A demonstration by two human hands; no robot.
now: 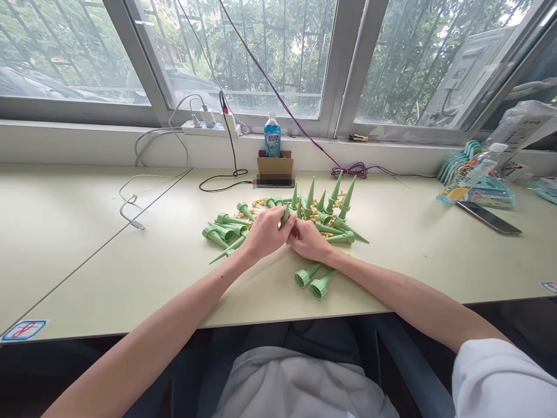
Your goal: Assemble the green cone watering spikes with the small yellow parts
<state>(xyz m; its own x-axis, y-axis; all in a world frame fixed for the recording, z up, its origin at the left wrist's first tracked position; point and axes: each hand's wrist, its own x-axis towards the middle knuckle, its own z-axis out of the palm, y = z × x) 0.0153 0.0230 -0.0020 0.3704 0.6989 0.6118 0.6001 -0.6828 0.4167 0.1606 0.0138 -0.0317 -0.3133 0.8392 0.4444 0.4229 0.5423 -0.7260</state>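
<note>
My left hand (266,233) and my right hand (308,239) meet over the middle of the pale desk (130,255), fingers pinched together. Between them they grip one green cone-shaped plastic spike (284,216), its tip showing above the left fingers. Several more green spikes lie on their sides to the left (224,231). Several others stand upright behind the hands (331,200), with small yellow parts (314,216) among them. Two finished-looking spikes (315,280) lie side by side in front of my right wrist.
A small cardboard box (275,168) and a blue bottle (272,137) stand at the back by the window sill. A power strip (211,128) with white and black cables sits to the left. Packets (476,186) and a dark flat phone (489,218) lie at right.
</note>
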